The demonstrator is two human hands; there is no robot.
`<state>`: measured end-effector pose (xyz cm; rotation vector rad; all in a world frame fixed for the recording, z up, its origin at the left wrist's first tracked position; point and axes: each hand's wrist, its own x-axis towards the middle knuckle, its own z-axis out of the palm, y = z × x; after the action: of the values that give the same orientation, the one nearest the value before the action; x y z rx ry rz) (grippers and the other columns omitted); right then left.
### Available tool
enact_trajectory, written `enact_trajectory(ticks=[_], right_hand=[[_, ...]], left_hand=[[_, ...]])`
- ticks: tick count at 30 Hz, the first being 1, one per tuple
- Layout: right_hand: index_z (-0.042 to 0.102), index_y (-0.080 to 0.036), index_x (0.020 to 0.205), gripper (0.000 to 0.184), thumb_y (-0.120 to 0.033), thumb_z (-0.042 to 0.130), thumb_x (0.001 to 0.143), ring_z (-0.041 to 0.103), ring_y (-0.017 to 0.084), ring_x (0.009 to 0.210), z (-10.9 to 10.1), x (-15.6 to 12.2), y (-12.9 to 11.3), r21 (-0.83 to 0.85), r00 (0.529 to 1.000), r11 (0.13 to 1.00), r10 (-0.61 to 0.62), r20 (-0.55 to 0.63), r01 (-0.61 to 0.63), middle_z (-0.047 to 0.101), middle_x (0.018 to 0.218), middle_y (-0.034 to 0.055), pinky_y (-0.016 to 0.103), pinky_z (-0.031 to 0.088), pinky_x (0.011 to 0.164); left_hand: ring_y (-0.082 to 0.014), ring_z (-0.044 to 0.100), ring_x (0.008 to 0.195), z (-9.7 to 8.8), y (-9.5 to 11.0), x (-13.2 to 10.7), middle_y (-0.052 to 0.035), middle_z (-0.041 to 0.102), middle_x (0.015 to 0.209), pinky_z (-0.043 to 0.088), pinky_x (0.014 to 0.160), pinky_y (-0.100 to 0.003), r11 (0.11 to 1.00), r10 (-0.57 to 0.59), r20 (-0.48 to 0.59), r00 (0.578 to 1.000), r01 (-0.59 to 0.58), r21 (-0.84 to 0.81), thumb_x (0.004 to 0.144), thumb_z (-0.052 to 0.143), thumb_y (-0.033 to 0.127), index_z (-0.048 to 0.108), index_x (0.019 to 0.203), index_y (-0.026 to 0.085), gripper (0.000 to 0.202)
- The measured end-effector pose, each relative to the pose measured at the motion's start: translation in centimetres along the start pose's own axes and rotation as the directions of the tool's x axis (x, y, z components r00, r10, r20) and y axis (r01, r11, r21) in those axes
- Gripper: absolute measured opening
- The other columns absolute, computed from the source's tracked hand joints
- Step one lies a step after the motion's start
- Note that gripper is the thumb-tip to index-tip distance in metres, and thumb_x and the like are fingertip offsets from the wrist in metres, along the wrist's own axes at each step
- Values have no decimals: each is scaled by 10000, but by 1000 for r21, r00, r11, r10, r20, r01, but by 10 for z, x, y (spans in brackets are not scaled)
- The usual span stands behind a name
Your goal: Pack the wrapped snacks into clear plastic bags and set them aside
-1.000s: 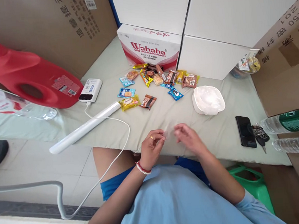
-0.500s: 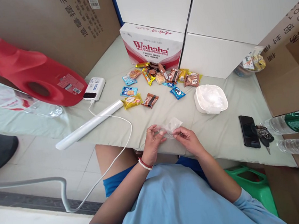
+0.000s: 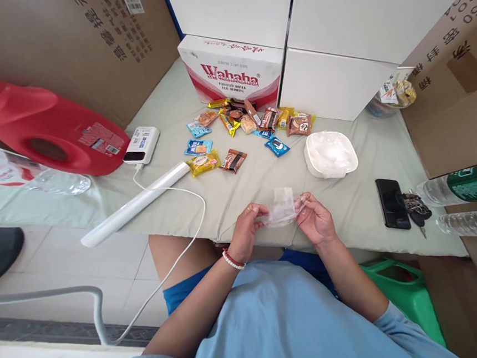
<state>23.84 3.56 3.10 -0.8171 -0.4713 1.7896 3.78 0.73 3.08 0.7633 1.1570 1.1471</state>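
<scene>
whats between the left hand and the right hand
The head view shows a clear plastic bag there, held by the left hand and right hand.

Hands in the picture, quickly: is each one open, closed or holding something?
Left hand: closed, pinching the left side of a clear plastic piece.
Right hand: closed, pinching its right side.

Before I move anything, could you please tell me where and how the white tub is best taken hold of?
Probably by the left and right walls of the white tub, just under the rim, coming from the near side. It stands upright and open-topped; translucent plastic overhangs its near edge, likely a poor grip, and a brown packet lies close to its far left corner.
</scene>
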Motion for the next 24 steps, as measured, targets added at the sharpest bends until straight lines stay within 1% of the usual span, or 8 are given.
enact_trajectory(ticks=[3, 6, 8, 10, 15, 18, 21, 24], right_hand=[[600, -231, 865, 129, -298, 701, 821, 579, 135, 685, 4, -2, 3, -207, 998, 976, -66, 8, 67, 651, 743, -8, 255, 488, 684], [582, -242, 890, 197, -393, 708, 868, 571, 151, 707, 9, -4, 6, -408, 990, 903, -134, 33, 136, 639, 756, -12, 290, 482, 736], [581, -250, 918, 236, -448, 704, 886, 580, 162, 734, 11, -6, 6, -496, 985, 852, -162, 58, 169, 639, 787, -9, 307, 485, 757], [595, -253, 935, 250, -481, 691, 900, 593, 172, 764, 11, -8, 3, -580, 978, 790, -197, 67, 199, 645, 813, -2, 313, 488, 776], [646, -247, 991, 237, -477, 656, 933, 507, 142, 648, 8, -12, -6, -747, 962, 630, -269, 48, 213, 648, 821, -6, 275, 426, 633], [654, -237, 972, 245, -479, 653, 932, 472, 134, 609, 8, -12, -8, -803, 956, 560, -289, 41, 204, 628, 770, -16, 269, 395, 589], [671, -226, 920, 272, -498, 659, 922, 489, 143, 620, 7, -10, -8, -836, 963, 512, -261, 66, 196, 629, 747, -11, 272, 399, 587], [697, -224, 902, 282, -495, 635, 945, 497, 150, 646, 2, -7, -13, -866, 954, 449, -285, 96, 221, 598, 728, -8, 278, 414, 617]], left_hand=[[-217, 609, 1000, 6, 9, 6, -68, 659, 1009, 515, 837, -327, 982, 98, -50, 994, -88, 168, 891, 622, 604, 659, 909, 208, 398], [-230, 627, 1030, 13, 12, 10, -56, 688, 1058, 496, 894, -348, 888, 221, 83, 972, -236, 395, 723, 847, 461, 687, 995, 230, 391], [-228, 643, 983, 18, 10, 13, -49, 707, 1014, 487, 877, -348, 854, 207, 148, 967, -252, 455, 688, 868, 378, 704, 950, 229, 343], [-207, 642, 883, 21, 5, 15, -34, 703, 898, 482, 821, -330, 865, 165, 108, 980, -196, 463, 738, 805, 328, 693, 839, 221, 185], [-149, 569, 732, 20, 0, 20, 10, 626, 753, 461, 736, -285, 928, 156, -87, 984, -116, 355, 806, 699, 306, 626, 779, 210, 124], [-132, 575, 734, 22, 3, 21, 28, 605, 772, 490, 752, -285, 989, 98, -132, 986, -82, 123, 771, 722, 332, 567, 823, 213, 203], [-102, 559, 662, 24, 7, 20, 63, 557, 724, 492, 671, -245, 989, -56, -124, 991, 37, -147, 728, 734, 328, 496, 855, 225, 289], [-56, 412, 501, 20, 9, 18, 109, 450, 634, 382, 513, -188, 981, -122, -44, 992, 114, -157, 727, 744, 329, 485, 878, 230, 317]])
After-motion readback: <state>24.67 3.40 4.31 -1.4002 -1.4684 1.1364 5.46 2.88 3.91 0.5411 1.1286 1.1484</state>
